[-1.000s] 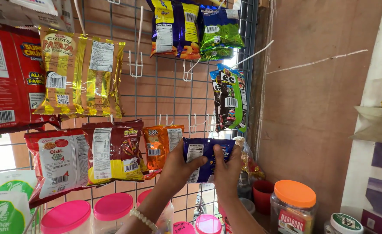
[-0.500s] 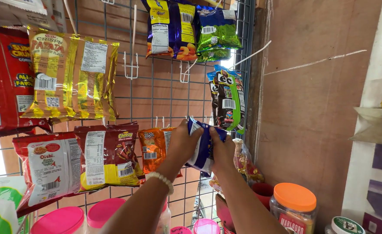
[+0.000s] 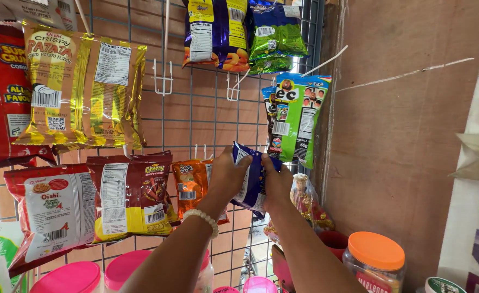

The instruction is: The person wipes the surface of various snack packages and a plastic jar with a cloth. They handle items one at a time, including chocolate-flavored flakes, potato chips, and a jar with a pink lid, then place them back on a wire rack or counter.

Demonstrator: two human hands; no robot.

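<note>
Against the wire grid rack [image 3: 196, 116], both hands pinch one dark blue foil snack packet [image 3: 252, 182]: the left hand [image 3: 226, 176] grasps its left edge, the right hand [image 3: 277, 184] its right. Better to keep the top edge level and aimed at the white hooks [image 3: 198, 152] just above. Nearby hang one orange packet [image 3: 191, 182], two maroon packets [image 3: 128, 195] and one green packet [image 3: 299, 122]; three pink lids [image 3: 68, 276] and one orange-lidded jar [image 3: 374, 263] stand below.

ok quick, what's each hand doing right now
Left hand: closed on the blue snack packet, gripping its left side.
Right hand: closed on the same packet's right side.
</note>
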